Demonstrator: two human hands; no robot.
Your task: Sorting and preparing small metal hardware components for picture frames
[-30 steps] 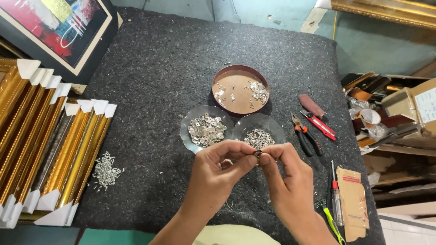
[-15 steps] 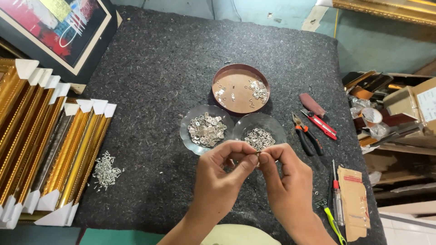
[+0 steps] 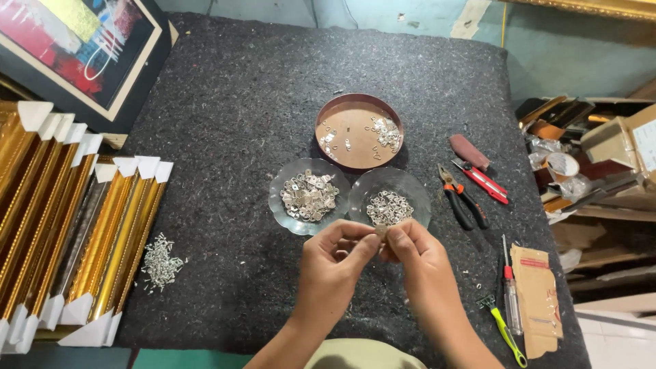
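Small metal fitting (image 3: pixel 380 231) pinched between fingertips of both hands, just past 6 o'clock of surface (image 3: pixel 225 109). Left hand (image 3: pixel 336 263) and right hand (image 3: pixel 418 254) both clenched on it. Advice: keep grip at fingertips, work over glass dish (image 3: pixel 390 203) at 12 o'clock of hands, so dropped piece lands among spares; pliers (image 3: pixel 462 198) at 2 o'clock.

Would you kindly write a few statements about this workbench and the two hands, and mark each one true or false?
1. Both hands, the left hand and the right hand, pinch a small metal piece between their fingertips. True.
2. The two glass dishes are empty. False: each holds small silver metal parts.
3. The pliers lie to the right of the dishes. True.
4. The round brown tray sits nearer the person than the dishes. False: it lies beyond them.
5. Gold picture frames are stacked at the left. True.
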